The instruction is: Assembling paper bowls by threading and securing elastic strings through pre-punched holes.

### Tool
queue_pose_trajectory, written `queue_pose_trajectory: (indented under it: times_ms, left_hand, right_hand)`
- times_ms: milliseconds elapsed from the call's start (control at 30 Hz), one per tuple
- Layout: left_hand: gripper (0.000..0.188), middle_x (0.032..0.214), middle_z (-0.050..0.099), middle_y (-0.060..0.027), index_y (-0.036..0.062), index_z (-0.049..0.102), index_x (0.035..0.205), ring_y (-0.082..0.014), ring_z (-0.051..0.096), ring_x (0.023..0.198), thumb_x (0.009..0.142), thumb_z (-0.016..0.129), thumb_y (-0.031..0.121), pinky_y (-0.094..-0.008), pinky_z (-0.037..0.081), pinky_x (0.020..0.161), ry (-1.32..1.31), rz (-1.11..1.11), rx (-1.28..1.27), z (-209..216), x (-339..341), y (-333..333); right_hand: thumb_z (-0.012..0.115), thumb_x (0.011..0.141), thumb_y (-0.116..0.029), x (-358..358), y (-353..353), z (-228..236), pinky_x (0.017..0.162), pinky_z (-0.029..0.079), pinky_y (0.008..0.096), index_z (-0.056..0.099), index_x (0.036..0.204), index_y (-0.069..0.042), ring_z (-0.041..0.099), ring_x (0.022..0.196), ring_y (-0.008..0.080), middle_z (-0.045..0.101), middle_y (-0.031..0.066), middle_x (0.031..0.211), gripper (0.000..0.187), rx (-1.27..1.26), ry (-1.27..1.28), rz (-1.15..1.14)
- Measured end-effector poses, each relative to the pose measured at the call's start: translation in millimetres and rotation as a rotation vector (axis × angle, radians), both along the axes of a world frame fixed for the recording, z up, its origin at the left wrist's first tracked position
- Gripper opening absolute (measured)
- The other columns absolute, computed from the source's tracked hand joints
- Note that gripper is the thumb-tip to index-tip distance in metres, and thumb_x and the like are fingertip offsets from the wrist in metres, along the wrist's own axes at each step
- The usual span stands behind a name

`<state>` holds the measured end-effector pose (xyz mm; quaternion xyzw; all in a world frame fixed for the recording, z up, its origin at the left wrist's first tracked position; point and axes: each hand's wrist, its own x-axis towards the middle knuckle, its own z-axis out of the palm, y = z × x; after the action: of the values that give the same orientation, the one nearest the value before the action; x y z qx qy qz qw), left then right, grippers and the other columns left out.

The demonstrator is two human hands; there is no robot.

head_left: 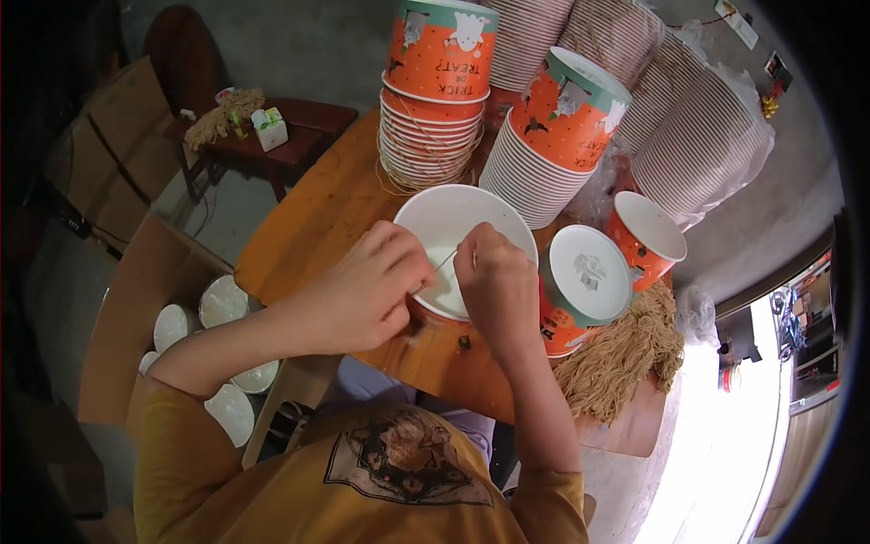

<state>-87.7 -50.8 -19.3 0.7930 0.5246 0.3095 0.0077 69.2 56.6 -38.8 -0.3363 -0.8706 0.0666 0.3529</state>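
A large paper bucket (pixel 462 201), white inside and orange outside, stands mouth up on the wooden table in front of me. Over its near rim, my left hand (pixel 367 290) is closed, fingertips pinched together at the left side. My right hand (pixel 497 276) is closed as well, above the bucket's right part. Between the two hands runs a short stretch of thin cord (pixel 446 260), slanting across the opening. The fingers hide both of its ends. To the right, an upside-down orange and green bucket (pixel 589 272) stands close to my right hand.
Behind are a bucket stack with cord loops (pixel 430 136), another stack (pixel 544 154) and plastic-wrapped stacks (pixel 698 136). A small orange bucket (pixel 648 238) and a bundle of tan cords (pixel 625 358) lie right. At left, a cardboard box (pixel 122 335) holds several buckets.
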Motion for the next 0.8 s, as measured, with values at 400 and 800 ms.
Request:
queue_pose_trajectory:
  times_ms: [400,800]
  left_hand:
    - [0.022,0.096,0.052,-0.0048,0.0071,0.055,0.099,-0.0242,0.057,0.091,0.077,0.062,0.006,-0.0361,0.052,0.072,0.316,-0.090,-0.038,7,-5,-15]
    - [0.018,0.097,0.053,-0.0091,0.0016,0.057,0.090,-0.0220,0.055,0.095,0.077,0.048,-0.005,-0.0307,0.045,0.076,-0.014,-0.069,-0.068,-1,-105,65]
  right_hand:
    - [0.058,0.092,-0.014,11,0,16,0.059,0.050,0.0362,0.061,0.093,-0.002,0.063,0.063,0.0234,0.065,0.0091,0.075,0.012,-0.480,0.340,0.254]
    - [0.050,0.099,-0.018,95,-16,10,0.039,0.019,0.0188,0.059,0.104,-0.006,0.024,0.047,0.0013,0.030,-0.0077,0.062,0.016,-1.411,1.345,0.446]
